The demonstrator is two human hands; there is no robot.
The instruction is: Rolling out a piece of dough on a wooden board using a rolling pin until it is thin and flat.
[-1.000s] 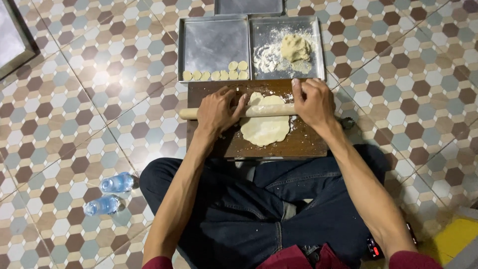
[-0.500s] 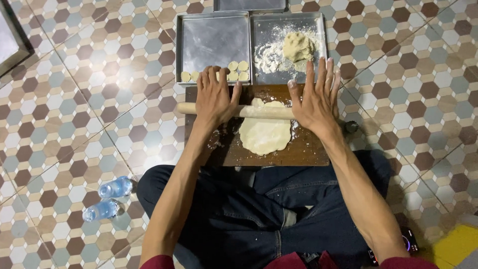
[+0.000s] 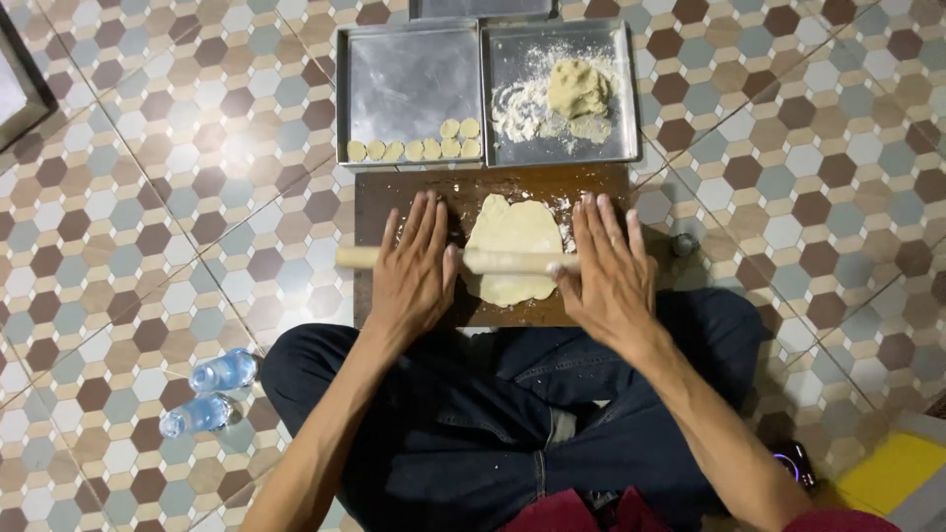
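A flattened sheet of pale dough [image 3: 512,236] lies on a dark wooden board [image 3: 414,192] on the tiled floor. Across the dough rests a wooden rolling pin [image 3: 517,261]. My left hand [image 3: 414,271] presses flat on the pin's left part, fingers spread. My right hand [image 3: 606,271] presses flat on its right part, fingers straight and apart. Both palms lie on the pin rather than gripping it. My crossed legs in dark jeans sit just below the board.
Two square metal trays stand beyond the board: the left tray [image 3: 409,84] holds a row of small round dough discs [image 3: 419,148], the right tray [image 3: 601,59] flour and a dough lump [image 3: 576,89]. Two small water bottles [image 3: 212,389] lie at my left.
The view has shifted so the board sits lower. The pin has rolled back toward me over the dough, and both hands now lie flat with fingers extended.
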